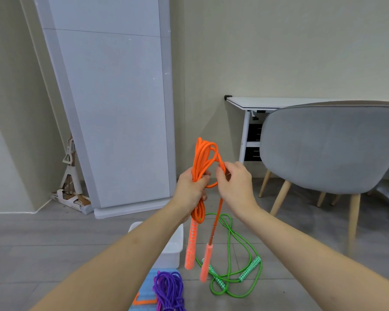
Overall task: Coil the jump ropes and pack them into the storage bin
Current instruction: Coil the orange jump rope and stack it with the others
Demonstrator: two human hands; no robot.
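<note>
Head view: the orange rope [203, 162] is bundled in the clenched left hand [190, 187] and pinched by the right hand [235, 180] — the green rope [230, 250] lies uncoiled beside the storage bin [174, 248], the purple rope [169, 288] coiled near it — none seen packed.

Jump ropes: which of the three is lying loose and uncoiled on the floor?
The green jump rope, sprawled in open loops. The purple one is bundled, and the orange one is held up in both hands.
</note>
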